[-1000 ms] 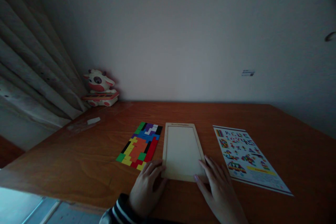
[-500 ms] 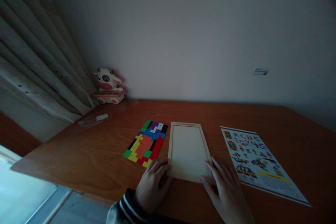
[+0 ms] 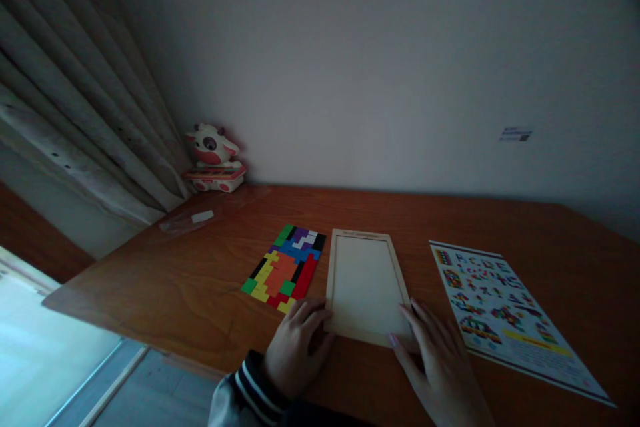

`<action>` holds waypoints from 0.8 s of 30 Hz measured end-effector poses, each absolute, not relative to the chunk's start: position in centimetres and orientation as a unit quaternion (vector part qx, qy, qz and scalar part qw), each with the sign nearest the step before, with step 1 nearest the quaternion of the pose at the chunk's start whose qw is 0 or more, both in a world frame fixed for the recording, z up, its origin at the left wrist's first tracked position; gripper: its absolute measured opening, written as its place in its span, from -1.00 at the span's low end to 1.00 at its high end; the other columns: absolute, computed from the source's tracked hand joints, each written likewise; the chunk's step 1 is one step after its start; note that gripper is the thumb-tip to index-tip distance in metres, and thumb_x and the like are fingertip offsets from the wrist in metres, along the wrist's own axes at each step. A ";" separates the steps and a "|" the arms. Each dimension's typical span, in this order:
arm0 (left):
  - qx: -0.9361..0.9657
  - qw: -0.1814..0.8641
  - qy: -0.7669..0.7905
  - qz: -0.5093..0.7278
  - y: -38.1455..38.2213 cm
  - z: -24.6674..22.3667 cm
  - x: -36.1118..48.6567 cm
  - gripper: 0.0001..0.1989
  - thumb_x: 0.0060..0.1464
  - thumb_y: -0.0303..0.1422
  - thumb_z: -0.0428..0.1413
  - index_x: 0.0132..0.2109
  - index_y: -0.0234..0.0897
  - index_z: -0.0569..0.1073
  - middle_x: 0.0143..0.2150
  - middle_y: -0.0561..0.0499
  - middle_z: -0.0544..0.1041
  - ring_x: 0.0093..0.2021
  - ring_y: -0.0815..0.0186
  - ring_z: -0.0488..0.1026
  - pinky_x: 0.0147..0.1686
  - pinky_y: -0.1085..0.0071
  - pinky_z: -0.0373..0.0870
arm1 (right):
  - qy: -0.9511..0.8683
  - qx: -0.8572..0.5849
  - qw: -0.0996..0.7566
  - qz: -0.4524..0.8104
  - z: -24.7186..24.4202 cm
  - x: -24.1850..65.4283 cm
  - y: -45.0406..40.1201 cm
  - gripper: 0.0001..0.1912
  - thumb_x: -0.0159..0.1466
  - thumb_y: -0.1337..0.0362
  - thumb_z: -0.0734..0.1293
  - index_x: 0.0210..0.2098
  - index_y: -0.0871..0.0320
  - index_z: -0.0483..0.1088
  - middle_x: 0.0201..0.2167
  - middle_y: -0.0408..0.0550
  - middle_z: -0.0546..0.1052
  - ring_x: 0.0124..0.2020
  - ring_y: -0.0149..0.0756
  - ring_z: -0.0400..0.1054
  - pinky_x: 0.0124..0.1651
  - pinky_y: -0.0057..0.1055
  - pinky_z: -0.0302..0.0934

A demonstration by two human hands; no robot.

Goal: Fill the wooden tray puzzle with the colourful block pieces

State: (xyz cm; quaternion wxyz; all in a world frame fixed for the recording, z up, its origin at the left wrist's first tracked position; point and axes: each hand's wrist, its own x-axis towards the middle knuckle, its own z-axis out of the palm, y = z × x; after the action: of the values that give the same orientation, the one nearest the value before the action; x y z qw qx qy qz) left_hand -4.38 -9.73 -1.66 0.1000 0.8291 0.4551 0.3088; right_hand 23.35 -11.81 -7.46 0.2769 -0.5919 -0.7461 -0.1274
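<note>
A shallow wooden puzzle tray [image 3: 367,333] with a raised pale frame lies on the table in front of me, and no pieces show inside it. My left hand [image 3: 299,349] is at its lower left corner, fingers bent against the side and thumb near the bottom edge. At the lower right corner, my right hand [image 3: 440,363] holds the tray with its fingers along the right side and its thumb at the bottom rim. Left of the tray, colourful flat puzzle pieces [image 3: 283,270] are fitted together into a rectangle, close to my left fingertips.
A printed pattern sheet [image 3: 505,307] lies right of the tray. Toward the back left of the wooden table [image 3: 200,293] are a cow-shaped toy [image 3: 215,159] and a clear plastic wrapper [image 3: 185,221] with a white label. A curtain [image 3: 85,93] hangs at the left.
The whole scene has shifted slightly to the right in view. Both hands stay at the tray's lower corners, and the tray, pieces and sheet keep their places relative to one another.
</note>
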 end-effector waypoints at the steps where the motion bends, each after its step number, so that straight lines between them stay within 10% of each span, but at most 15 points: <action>1: 0.828 0.101 0.456 0.309 -9.7 -1.7 -4.4 -0.73 0.15 -0.43 0.15 0.01 -0.22 0.49 0.06 -0.12 0.52 0.05 0.12 0.48 0.03 0.17 0.52 | -0.746 -0.592 0.277 -0.126 -7.5 23.4 -11.8 -0.43 0.39 -0.09 0.12 0.24 0.12 0.18 0.23 0.14 0.38 0.24 0.06 0.25 0.22 0.14 0.08; 24: 0.816 0.127 0.464 0.319 -10.1 -1.8 -4.2 -0.71 0.13 -0.44 0.15 0.02 -0.22 0.48 0.06 -0.11 0.51 0.05 0.13 0.46 0.05 0.16 0.49 | -0.757 -0.572 0.283 -0.142 -8.0 24.1 -11.5 -0.39 0.38 -0.14 0.07 0.22 0.13 0.20 0.16 0.17 0.44 0.17 0.10 0.33 0.15 0.15 0.16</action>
State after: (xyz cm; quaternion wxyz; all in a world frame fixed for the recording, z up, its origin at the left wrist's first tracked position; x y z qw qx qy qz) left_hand -4.18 -10.07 -1.82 0.1275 0.8164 0.4644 0.3187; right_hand 24.09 -11.46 -8.01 0.2825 -0.5722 -0.7567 -0.1423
